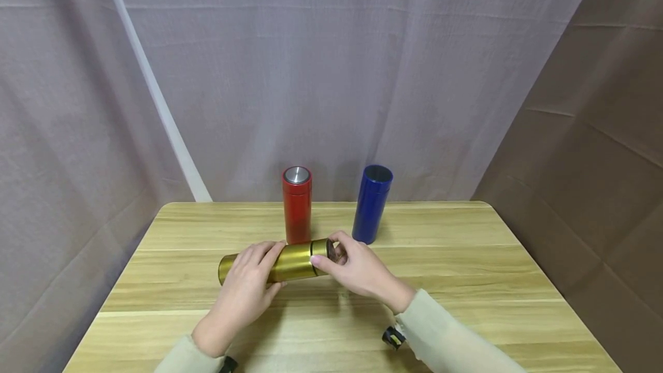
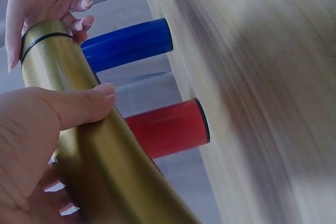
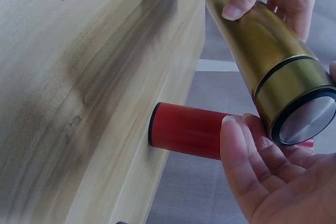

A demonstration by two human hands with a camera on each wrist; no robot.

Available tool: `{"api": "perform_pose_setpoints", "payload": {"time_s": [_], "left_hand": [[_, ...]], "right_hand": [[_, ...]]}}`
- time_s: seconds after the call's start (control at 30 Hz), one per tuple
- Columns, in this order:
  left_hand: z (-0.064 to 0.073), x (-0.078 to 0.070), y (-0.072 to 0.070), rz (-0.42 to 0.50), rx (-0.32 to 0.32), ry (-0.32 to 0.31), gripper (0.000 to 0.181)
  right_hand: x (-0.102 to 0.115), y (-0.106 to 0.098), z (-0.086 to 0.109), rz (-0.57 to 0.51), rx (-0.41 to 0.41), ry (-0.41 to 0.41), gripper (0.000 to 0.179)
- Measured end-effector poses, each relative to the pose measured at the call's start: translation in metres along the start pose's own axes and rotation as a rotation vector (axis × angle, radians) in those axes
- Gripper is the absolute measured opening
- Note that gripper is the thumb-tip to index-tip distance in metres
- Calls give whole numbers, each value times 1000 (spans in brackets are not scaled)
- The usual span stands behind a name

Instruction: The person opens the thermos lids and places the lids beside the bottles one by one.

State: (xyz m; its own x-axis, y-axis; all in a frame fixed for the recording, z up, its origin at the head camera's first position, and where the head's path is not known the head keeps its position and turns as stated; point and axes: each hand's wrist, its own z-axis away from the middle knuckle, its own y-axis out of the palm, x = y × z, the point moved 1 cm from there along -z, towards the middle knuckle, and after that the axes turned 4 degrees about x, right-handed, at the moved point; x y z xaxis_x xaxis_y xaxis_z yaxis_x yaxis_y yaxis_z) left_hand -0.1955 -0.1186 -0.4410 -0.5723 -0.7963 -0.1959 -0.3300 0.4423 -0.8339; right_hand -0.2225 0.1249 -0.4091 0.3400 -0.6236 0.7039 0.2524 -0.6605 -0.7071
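Note:
A gold thermos (image 1: 295, 262) lies nearly level in the air above the table, its lidded end to the right. My left hand (image 1: 248, 278) grips it round the body; in the left wrist view the thumb (image 2: 86, 106) lies across the gold side. My right hand (image 1: 359, 266) holds the lid (image 3: 294, 87) end, thumb on the near side and fingers on the far side. A silver disc (image 3: 310, 120) caps that lid, and a dark ring marks the seam. Behind stand a red thermos (image 1: 297, 209) and a blue thermos (image 1: 371, 206), both upright on the table.
The wooden table (image 1: 171, 269) has rounded back corners. Grey curtains (image 1: 311, 85) hang behind it and a brown one (image 1: 595, 160) at the right. A dark wrist device (image 1: 393, 338) shows by the right sleeve.

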Motion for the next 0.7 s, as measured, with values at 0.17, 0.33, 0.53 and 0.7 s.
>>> {"api": "perform_pose_setpoints", "payload": {"time_s": [0.17, 0.33, 0.53, 0.7], "left_hand": [[0, 0, 0, 9, 18, -9, 82], [1, 1, -2, 33, 50, -28, 82], [2, 1, -2, 98, 107, -81, 84], [1, 0, -1, 113, 136, -112, 84]], "right_hand": [[-1, 0, 1, -64, 14, -45, 58], [-3, 1, 1, -111, 46, -133, 61], [-4, -1, 3, -34, 66, -276, 66], [-1, -2, 5, -9, 47, -275, 77]]}}
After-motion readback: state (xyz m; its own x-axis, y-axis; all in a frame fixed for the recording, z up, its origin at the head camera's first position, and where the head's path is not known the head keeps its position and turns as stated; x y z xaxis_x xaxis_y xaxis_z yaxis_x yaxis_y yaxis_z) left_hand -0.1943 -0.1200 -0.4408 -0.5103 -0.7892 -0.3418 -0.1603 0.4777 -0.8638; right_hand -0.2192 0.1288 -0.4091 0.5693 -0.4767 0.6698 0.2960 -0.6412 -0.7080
